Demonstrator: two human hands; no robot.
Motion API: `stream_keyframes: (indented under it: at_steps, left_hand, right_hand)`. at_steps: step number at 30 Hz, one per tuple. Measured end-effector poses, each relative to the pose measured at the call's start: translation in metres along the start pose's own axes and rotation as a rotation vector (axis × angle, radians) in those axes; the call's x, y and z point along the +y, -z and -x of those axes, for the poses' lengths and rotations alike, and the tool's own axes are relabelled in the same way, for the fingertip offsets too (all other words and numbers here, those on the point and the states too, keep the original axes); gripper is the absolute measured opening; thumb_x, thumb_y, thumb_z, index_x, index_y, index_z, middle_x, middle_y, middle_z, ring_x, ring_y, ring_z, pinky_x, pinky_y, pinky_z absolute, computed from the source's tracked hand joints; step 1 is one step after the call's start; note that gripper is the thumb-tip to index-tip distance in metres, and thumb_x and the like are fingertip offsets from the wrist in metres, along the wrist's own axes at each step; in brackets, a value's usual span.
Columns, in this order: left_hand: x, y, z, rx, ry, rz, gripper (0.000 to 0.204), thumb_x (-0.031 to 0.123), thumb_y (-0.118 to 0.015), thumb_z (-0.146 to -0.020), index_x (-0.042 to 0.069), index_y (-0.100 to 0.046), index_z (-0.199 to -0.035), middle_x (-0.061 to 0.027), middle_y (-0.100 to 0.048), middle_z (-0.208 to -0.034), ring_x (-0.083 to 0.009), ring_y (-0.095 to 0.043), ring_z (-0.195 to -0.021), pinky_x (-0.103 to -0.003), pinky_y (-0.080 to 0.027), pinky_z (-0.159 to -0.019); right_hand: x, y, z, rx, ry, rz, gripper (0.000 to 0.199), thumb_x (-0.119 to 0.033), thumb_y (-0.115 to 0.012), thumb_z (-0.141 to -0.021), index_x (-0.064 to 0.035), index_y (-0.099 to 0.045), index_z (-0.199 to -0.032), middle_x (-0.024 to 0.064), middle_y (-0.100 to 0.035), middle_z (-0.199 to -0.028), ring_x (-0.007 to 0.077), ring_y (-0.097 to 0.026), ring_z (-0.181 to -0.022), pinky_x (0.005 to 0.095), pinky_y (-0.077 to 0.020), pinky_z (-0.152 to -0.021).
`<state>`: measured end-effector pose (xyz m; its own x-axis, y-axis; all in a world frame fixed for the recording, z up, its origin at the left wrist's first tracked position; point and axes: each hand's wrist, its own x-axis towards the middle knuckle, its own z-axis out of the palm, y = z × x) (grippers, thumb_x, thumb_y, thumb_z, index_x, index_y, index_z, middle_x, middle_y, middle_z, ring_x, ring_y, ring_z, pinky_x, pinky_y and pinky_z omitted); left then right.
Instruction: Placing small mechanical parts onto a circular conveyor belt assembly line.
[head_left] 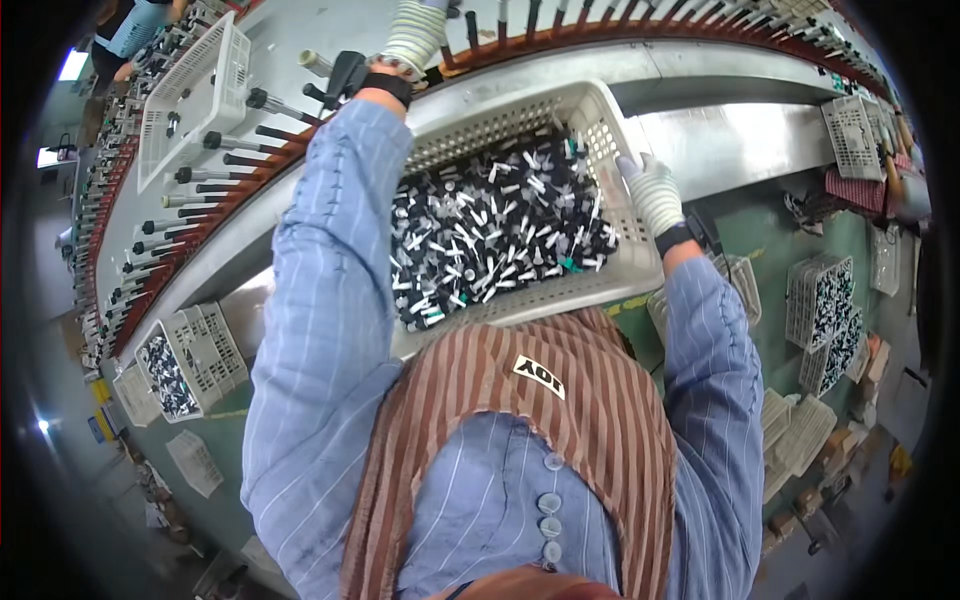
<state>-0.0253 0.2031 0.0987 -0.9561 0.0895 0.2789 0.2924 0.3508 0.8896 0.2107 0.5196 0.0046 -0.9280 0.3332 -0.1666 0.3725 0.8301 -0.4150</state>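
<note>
A light plastic basket (620, 255) with holed walls stands before me, filled with small black pieces and white and clear tips (500, 220). My left hand (415, 35), in a white striped knit glove, reaches beyond the basket's far left corner, beside the rail of upright dark rods (503, 25). The picture's top edge cuts off its fingers, so their grip is hidden. By the basket's right rim is my gloved right hand (652, 195). Its fingers are apart at the rim, and I see nothing held in them.
A curved brown rail (235, 185) with many rods runs along the metal bench (700, 60). A white basket (195, 100) lies on the bench at far left. Filled crates (822, 310) stand on the right floor, another (185, 365) at left. People are at the far left and right.
</note>
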Motion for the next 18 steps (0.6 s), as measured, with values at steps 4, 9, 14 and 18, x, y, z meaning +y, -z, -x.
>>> stream_keyframes:
  at_steps: [4, 9, 14, 18]
  left_hand:
    - [-0.020, -0.017, 0.059, 0.635, -0.454, -0.348, 0.032, 0.028, -0.060, -0.092, -0.002, -0.060, -0.104, -0.0193, -0.065, -0.088, -0.0320, -0.064, -0.084, -0.044, -0.050, -0.076]
    - [-0.022, -0.077, 0.219, -0.945, -0.240, -0.510, 0.032, 0.017, -0.059, -0.094, 0.011, -0.061, -0.126, -0.0151, -0.062, -0.121, -0.0214, -0.061, -0.109, -0.031, -0.052, -0.093]
    - [-0.135, -0.181, 0.355, -1.060, -0.211, -0.516, 0.028, 0.026, -0.055, -0.093, 0.005, -0.069, -0.105, -0.0195, -0.065, -0.109, -0.0344, -0.069, -0.085, -0.046, -0.055, -0.069]
    - [-0.121, -0.198, 0.359, -1.084, 0.156, -0.750, 0.027, 0.024, -0.053, -0.091, 0.004, -0.062, -0.106, -0.0188, -0.068, -0.081, -0.0360, -0.068, -0.071, -0.048, -0.053, -0.061]
  right_hand:
    - [0.017, -0.011, -0.014, -0.037, -0.031, -0.027, 0.066, -0.049, -0.059, -0.088, 0.0050, -0.060, -0.126, 0.0294, -0.065, -0.114, 0.0399, -0.062, -0.111, 0.0417, -0.0477, -0.098]
    - [0.026, -0.019, -0.023, -0.047, -0.013, -0.053, 0.064, -0.048, -0.058, -0.089, 0.0039, -0.060, -0.126, 0.0291, -0.065, -0.115, 0.0396, -0.062, -0.111, 0.0418, -0.0474, -0.099]
    - [0.036, -0.034, -0.039, -0.114, -0.051, 0.026, 0.066, -0.050, -0.059, -0.088, 0.0031, -0.060, -0.126, 0.0287, -0.063, -0.119, 0.0404, -0.060, -0.114, 0.0424, -0.0458, -0.101]
    - [0.039, -0.038, -0.037, -0.054, -0.003, -0.020, 0.068, -0.049, -0.061, -0.088, 0.0078, -0.058, -0.126, 0.0329, -0.063, -0.113, 0.0427, -0.061, -0.110, 0.0432, -0.0481, -0.096]
